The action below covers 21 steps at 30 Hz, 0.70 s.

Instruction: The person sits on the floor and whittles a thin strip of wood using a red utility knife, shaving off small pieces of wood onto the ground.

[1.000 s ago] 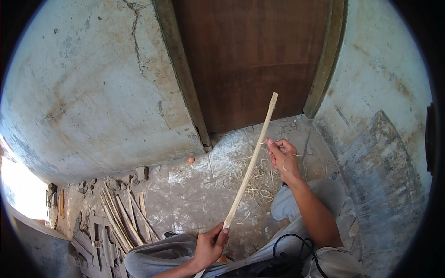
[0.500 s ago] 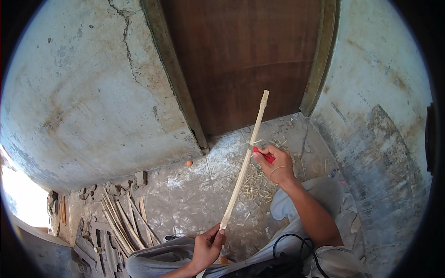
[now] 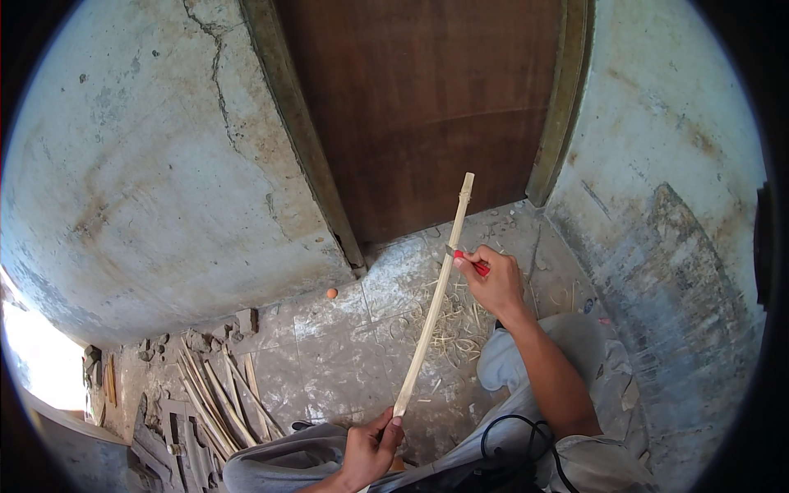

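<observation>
A long pale strip of split bamboo (image 3: 432, 316) slants up and away from me, its far end in front of the brown door. My left hand (image 3: 370, 450) pinches its near end between thumb and fingers, low over my lap. Around the red handle of a knife (image 3: 472, 262) the fingers of my right hand (image 3: 496, 286) are closed. The short blade lies against the strip, above its middle. Under the right hand, curly shavings (image 3: 456, 324) are scattered over the floor.
Several more pale strips (image 3: 218, 398) lie at the lower left, beside grey broken pieces (image 3: 177, 440). A small orange ball (image 3: 332, 293) rests near the cracked wall (image 3: 164, 164). Beyond stands a brown door (image 3: 419, 107). A black cable (image 3: 518, 423) loops over my lap.
The bamboo strip has shifted slightly downward with my left hand. My right hand and the knife now sit slightly farther up the strip, and the curl of shaving at the blade no longer shows.
</observation>
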Available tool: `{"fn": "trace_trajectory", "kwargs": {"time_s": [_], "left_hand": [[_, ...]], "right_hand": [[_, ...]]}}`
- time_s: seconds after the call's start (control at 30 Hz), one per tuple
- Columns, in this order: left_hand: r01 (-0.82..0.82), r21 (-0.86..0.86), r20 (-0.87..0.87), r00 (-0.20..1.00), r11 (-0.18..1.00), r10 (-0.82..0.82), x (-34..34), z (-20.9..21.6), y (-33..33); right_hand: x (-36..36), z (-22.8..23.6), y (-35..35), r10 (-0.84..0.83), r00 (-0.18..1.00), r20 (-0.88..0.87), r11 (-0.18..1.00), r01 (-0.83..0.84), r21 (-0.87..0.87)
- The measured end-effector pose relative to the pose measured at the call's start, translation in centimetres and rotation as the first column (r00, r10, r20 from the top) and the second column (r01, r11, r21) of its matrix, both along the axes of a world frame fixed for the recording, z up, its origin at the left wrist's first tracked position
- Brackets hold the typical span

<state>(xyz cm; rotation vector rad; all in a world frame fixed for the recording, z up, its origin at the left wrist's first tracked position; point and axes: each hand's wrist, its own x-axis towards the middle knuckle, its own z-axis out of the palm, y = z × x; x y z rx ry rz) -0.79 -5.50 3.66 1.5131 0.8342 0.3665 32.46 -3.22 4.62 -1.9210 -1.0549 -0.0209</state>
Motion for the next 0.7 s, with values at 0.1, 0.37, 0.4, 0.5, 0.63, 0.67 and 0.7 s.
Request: {"fn": "trace_trajectory", "kwargs": {"time_s": [0.1, 0.37, 0.4, 0.5, 0.63, 0.67, 0.7], "left_hand": [[-0.106, 0.106, 0.069, 0.993, 0.989, 0.099, 0.4, 0.0, -0.4], [-0.003, 0.035, 0.075, 0.997, 0.999, 0.0, -0.1, -1.3, -0.1], [0.007, -0.056, 0.06, 0.998, 0.998, -0.004, -0.1, -0.9, 0.2], [-0.054, -0.109, -0.025, 0.998, 0.993, 0.052, 0.1, -0.7, 0.7], [-0.075, -0.116, 0.011, 0.997, 0.99, 0.077, 0.2, -1.8, 1.3], [-0.08, -0.153, -0.022, 0.997, 0.985, 0.077, 0.5, -1.2, 1.5], [-0.083, -0.187, -0.054, 0.996, 0.979, 0.074, 0.8, -0.8, 1.7]], "right_hand": [[0.2, 0.0, 0.1, -0.027, 0.998, 0.059, 0.999, 0.026, 0.025], [5.6, -2.8, 0.4, -0.033, 0.947, -0.32, 0.875, 0.182, 0.449], [4.6, -1.7, 0.4, -0.022, 0.946, -0.322, 0.877, 0.173, 0.448], [2.0, 0.6, -0.6, 0.155, 0.553, -0.819, 0.908, 0.248, 0.339], [-0.3, -0.1, -0.6, 0.231, 0.51, -0.829, 0.938, 0.111, 0.329], [-1.0, -0.5, -0.7, 0.237, 0.61, -0.756, 0.955, -0.004, 0.296], [-1.6, -1.6, -0.6, 0.235, 0.61, -0.757, 0.955, -0.002, 0.295]]}}
